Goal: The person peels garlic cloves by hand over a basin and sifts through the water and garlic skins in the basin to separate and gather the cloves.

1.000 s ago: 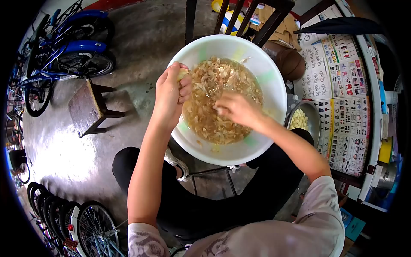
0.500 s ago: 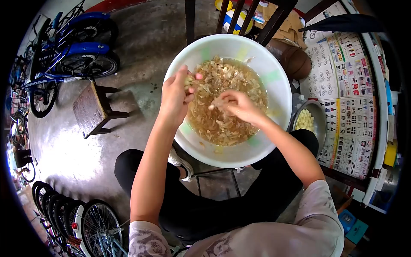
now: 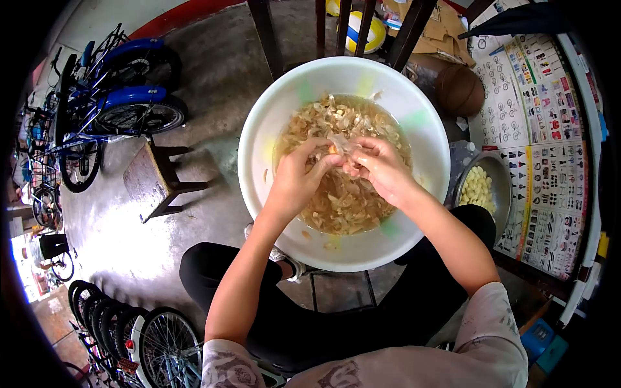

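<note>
A big white plastic basin (image 3: pixel 424 213) stands between my knees, holding brownish water and a thick layer of floating garlic skins (image 3: pixel 349 210). Above the water, my left hand (image 3: pixel 299 176) and my right hand (image 3: pixel 385 173) meet with fingertips pinched together. Between them is a garlic clove, mostly covered by the fingers, with a pale loose piece of garlic skin (image 3: pixel 340 143) sticking up. Whether more cloves lie in my left palm is hidden. To the right, a metal bowl (image 3: pixel 504 213) holds many peeled garlic cloves (image 3: pixel 477 189).
A small wooden stool (image 3: pixel 158 178) stands to the left, with blue bicycles (image 3: pixel 129 97) beyond. More bicycles (image 3: pixel 165 343) line the lower left. Dark chair slats (image 3: pixel 265 39), a ball (image 3: pixel 365 32) and a brown ball (image 3: pixel 459 90) are behind the basin. A poster-covered board (image 3: pixel 537 149) flanks the right.
My left hand has come down and right from the basin's upper left side to meet my right hand. Both now pinch at one clove. The view has shifted slightly.
</note>
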`<act>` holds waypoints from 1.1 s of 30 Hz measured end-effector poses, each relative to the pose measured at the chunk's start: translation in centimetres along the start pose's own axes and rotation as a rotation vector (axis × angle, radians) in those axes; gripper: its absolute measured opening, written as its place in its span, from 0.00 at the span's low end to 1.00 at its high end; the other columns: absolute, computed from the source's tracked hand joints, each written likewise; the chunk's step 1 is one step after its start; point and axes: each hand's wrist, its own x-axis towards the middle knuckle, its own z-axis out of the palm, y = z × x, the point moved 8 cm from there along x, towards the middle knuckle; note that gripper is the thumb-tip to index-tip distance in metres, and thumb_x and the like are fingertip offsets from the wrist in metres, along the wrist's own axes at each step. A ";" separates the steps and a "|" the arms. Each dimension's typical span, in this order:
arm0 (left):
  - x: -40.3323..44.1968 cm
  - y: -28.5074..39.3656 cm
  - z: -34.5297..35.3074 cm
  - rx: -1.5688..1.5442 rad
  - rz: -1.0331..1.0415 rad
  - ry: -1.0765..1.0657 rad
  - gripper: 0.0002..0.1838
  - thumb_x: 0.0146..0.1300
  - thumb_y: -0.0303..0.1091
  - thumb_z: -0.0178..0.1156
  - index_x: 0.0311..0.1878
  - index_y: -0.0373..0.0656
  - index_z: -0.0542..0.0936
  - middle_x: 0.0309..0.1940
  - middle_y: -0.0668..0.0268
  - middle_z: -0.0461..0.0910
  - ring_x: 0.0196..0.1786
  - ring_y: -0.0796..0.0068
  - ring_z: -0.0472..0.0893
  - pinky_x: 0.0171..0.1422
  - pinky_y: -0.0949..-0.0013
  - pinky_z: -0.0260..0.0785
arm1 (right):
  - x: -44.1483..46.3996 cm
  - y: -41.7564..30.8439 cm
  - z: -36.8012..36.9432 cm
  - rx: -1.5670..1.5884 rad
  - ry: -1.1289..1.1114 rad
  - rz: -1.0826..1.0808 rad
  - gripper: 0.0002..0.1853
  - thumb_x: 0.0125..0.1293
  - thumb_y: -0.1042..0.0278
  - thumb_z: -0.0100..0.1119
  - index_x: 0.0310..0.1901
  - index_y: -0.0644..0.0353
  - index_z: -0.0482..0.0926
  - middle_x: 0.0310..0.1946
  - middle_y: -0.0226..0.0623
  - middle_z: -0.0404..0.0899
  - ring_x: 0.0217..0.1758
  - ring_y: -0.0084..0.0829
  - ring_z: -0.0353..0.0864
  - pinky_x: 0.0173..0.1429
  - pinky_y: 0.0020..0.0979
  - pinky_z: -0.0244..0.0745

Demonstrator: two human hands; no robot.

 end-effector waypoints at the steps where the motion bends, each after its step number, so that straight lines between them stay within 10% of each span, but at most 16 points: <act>1: 0.0 0.1 0.2 0.041 -0.015 -0.011 0.17 0.70 0.37 0.60 0.54 0.35 0.78 0.44 0.58 0.84 0.49 0.69 0.81 0.58 0.67 0.70 | 0.2 0.3 -0.1 -0.004 -0.036 -0.004 0.12 0.72 0.77 0.52 0.54 0.71 0.75 0.42 0.40 0.82 0.41 0.25 0.82 0.46 0.26 0.78; 11: 1.0 -2.9 -0.7 -0.381 -0.130 -0.002 0.11 0.71 0.34 0.55 0.51 0.39 0.74 0.25 0.72 0.70 0.23 0.87 0.65 0.23 0.80 0.56 | 1.1 -0.5 -1.2 0.015 -0.084 -0.014 0.10 0.72 0.73 0.52 0.51 0.67 0.77 0.37 0.35 0.81 0.42 0.23 0.80 0.47 0.24 0.75; 13: 0.9 -3.1 -1.4 -0.409 -0.275 -0.003 0.11 0.72 0.36 0.54 0.51 0.41 0.73 0.23 0.74 0.67 0.19 0.89 0.58 0.20 0.81 0.46 | 1.6 -0.2 -1.5 -0.376 -0.127 -0.069 0.13 0.68 0.73 0.59 0.53 0.63 0.77 0.42 0.35 0.81 0.48 0.27 0.80 0.54 0.29 0.75; 16: 1.6 -4.6 -2.6 -0.314 -0.257 0.067 0.11 0.71 0.38 0.55 0.44 0.40 0.77 0.21 0.74 0.68 0.18 0.88 0.61 0.20 0.79 0.50 | -0.7 -0.9 1.4 -1.923 -0.133 -0.729 0.26 0.50 0.78 0.67 0.55 0.58 0.79 0.53 0.44 0.75 0.59 0.43 0.75 0.65 0.42 0.69; 21: 1.0 -2.1 -4.0 0.168 -0.024 0.138 0.14 0.65 0.41 0.64 0.36 0.36 0.83 0.18 0.66 0.77 0.19 0.82 0.70 0.23 0.73 0.61 | 0.7 -2.0 2.6 -1.388 -0.112 -0.513 0.21 0.53 0.82 0.62 0.50 0.58 0.81 0.47 0.40 0.76 0.53 0.43 0.78 0.57 0.41 0.75; 23: 0.7 -2.3 -4.1 0.334 -0.108 0.128 0.15 0.58 0.46 0.69 0.36 0.42 0.87 0.17 0.55 0.80 0.21 0.60 0.79 0.31 0.63 0.71 | 1.5 -1.5 3.3 -1.365 -0.057 -0.444 0.20 0.52 0.82 0.62 0.49 0.60 0.81 0.46 0.40 0.76 0.53 0.44 0.78 0.56 0.40 0.76; 24: 0.6 -2.2 -4.0 0.354 -0.108 0.113 0.14 0.61 0.40 0.68 0.39 0.37 0.85 0.19 0.56 0.80 0.19 0.75 0.71 0.29 0.69 0.67 | 2.0 -0.6 4.4 -1.451 -0.129 -0.490 0.18 0.52 0.84 0.61 0.47 0.62 0.81 0.48 0.39 0.76 0.55 0.42 0.77 0.55 0.39 0.78; 28: 0.6 -1.9 -5.0 0.348 0.037 0.221 0.12 0.62 0.38 0.66 0.37 0.37 0.85 0.19 0.57 0.79 0.19 0.73 0.71 0.29 0.68 0.68 | 3.2 2.9 6.3 -1.574 -0.155 -0.714 0.10 0.55 0.81 0.59 0.41 0.65 0.81 0.55 0.38 0.74 0.57 0.39 0.75 0.54 0.39 0.79; 30: 0.7 -2.0 -5.6 0.289 -0.025 0.219 0.13 0.64 0.38 0.62 0.39 0.36 0.84 0.19 0.50 0.79 0.22 0.54 0.79 0.32 0.61 0.72 | 3.4 3.2 6.4 -1.650 -0.133 -0.691 0.10 0.55 0.81 0.60 0.40 0.62 0.81 0.48 0.39 0.76 0.57 0.40 0.75 0.57 0.40 0.76; 33: 0.7 -3.4 -6.2 0.221 -0.128 0.198 0.14 0.67 0.36 0.59 0.35 0.33 0.82 0.16 0.63 0.74 0.20 0.76 0.76 0.28 0.71 0.67 | 4.7 2.2 5.0 -1.368 -0.179 -0.512 0.06 0.60 0.74 0.62 0.39 0.62 0.82 0.41 0.45 0.82 0.47 0.39 0.82 0.50 0.41 0.78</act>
